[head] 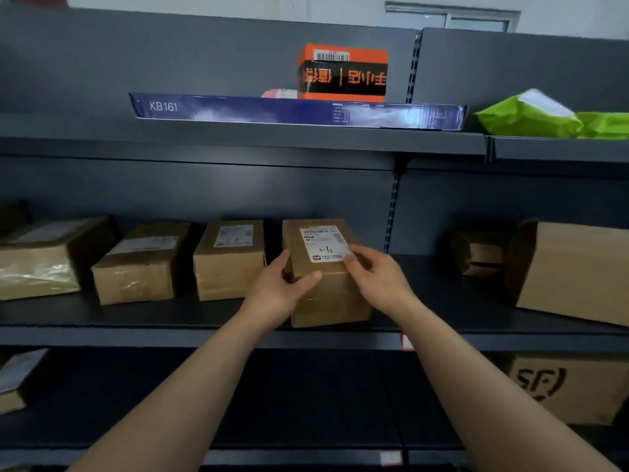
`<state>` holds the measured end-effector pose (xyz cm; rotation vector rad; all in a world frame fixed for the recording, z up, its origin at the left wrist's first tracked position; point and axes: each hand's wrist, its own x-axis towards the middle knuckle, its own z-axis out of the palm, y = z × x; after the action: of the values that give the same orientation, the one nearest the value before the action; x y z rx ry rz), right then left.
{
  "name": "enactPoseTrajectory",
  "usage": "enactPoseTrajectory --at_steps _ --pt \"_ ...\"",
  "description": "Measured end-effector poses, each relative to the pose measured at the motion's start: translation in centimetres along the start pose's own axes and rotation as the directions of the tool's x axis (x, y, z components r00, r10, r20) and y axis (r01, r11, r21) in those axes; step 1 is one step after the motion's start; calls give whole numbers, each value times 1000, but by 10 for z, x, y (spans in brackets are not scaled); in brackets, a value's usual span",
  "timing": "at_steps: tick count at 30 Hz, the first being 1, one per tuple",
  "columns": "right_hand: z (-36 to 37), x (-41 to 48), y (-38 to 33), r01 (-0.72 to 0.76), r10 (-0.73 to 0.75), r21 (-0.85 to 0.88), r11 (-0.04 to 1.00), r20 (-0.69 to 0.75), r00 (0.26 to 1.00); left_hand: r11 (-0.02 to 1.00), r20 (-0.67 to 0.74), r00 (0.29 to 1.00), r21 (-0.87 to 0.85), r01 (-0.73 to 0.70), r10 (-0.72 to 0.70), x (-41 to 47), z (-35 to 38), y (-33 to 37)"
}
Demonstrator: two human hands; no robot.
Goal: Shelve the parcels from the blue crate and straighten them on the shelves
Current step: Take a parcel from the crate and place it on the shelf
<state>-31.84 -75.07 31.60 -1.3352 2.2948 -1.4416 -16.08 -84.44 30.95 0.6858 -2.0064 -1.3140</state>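
On the middle shelf [425, 294], a brown parcel [328, 301] (label handwritten "1-9") is gripped at its side by the left hand [279, 287], with the right hand [377, 277] curled over its top; above, a blue box [272, 111] reads KB161.

box [332, 303] R-most in row [228, 260] on mid shelf [136, 316], long box [272, 112] on top shelf [238, 132], bags [531, 119] at R

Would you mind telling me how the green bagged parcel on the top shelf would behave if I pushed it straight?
The green bagged parcel looks soft and wrinkled, so it would probably crumple rather than slide as one piece. Its glossy film may be slippery. Lying low and flat, it seems unlikely to tip or roll.
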Motion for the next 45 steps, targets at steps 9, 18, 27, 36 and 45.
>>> enactPoseTrajectory --at_steps 9,18,27,36,45 --pt "22 85 41 39 -38 0 999 174 984 978 -231 971 185 99 -55 57 24 -21" --pt "40 118 53 59 -48 -46 997 226 973 904 -347 937 411 116 38 84 23 -30" --pt "38 106 45 197 -179 -326 925 84 980 793 -301 940 606 59 159 86 11 -31" --pt "13 19 1 239 -307 -565 789 -26 951 626 -53 891 731 -273 451 45 -7 -9" --pt "13 -131 -15 -79 -138 -696 714 -250 958 602 282 814 561 -569 507 -41 1 -9"
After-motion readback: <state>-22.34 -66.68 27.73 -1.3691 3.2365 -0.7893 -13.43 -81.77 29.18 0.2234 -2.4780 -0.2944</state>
